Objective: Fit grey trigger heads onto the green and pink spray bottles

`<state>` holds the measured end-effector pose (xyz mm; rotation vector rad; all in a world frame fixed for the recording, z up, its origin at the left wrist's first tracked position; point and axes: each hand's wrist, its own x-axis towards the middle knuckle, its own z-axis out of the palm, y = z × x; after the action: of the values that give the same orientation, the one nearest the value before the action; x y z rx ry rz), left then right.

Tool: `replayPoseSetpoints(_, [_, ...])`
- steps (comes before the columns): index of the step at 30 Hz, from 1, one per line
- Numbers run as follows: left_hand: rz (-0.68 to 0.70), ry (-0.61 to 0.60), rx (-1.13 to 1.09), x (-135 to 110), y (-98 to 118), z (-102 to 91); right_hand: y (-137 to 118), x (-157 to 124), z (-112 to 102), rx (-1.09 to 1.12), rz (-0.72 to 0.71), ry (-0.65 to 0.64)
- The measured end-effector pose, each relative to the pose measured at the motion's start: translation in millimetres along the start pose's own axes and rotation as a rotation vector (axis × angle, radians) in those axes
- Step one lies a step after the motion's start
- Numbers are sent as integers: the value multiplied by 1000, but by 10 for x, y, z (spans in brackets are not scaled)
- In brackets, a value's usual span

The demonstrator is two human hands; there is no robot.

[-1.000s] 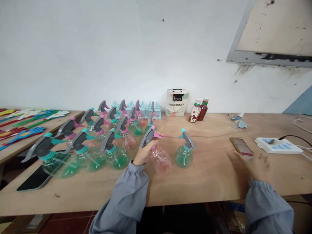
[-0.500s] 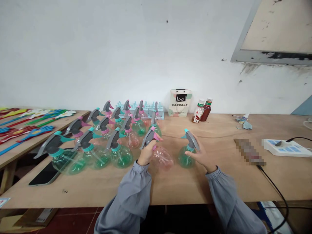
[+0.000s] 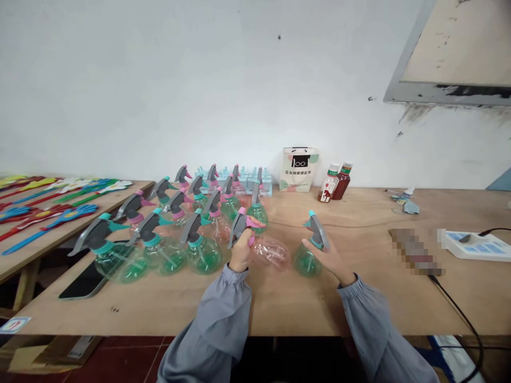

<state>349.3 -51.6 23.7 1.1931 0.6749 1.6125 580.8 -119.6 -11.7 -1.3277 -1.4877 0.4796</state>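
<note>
My left hand (image 3: 241, 251) is wrapped round the neck of a pink spray bottle (image 3: 272, 252), which lies tipped nearly on its side with its grey-and-pink trigger head to the left. To its right, a green spray bottle (image 3: 307, 261) stands almost upright on the table. My right hand (image 3: 328, 255) closes round its neck just under the grey head, thumb in front; the other fingers are partly hidden behind. Left of my hands, several more pink and green spray bottles (image 3: 204, 256) stand in rows.
A phone (image 3: 82, 282) lies by the bottles at left. Behind them stand a light-blue rack (image 3: 268, 183), a paper bag (image 3: 297, 181) and two sauce bottles (image 3: 329, 184). A blurred-out object (image 3: 417, 252) and a white device (image 3: 479, 246) with cables lie at right. Colourful hand-shaped sticks (image 3: 59, 215) cover another table.
The pink spray bottle has tipped further towards level in my left hand. My right hand has settled lower round the green bottle's neck. The whole view has shifted slightly.
</note>
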Motion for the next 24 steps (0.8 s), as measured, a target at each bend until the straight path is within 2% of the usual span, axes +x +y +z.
replayPoseSetpoints(2, [22,-50,28,-7,5,5,-16,1,6,9,18,-9])
replayPoseSetpoints(7, [31,-54,25,-17,12,-40,-5,-2,42,62,43,29])
replayPoseSetpoints(12, [78,-147,164,0,17,-98,22,-3,34,83,42,-7])
replayPoseSetpoints(18, [32,-81,88,-6,26,-127,1,-18,22,58,85,4])
replayPoseSetpoints(20, [88,-100,165,-6,70,-144,-6,-21,23,55,88,8])
replayPoseSetpoints(24, [264,-145,482,9,124,-183,-16,-32,19,53,77,12])
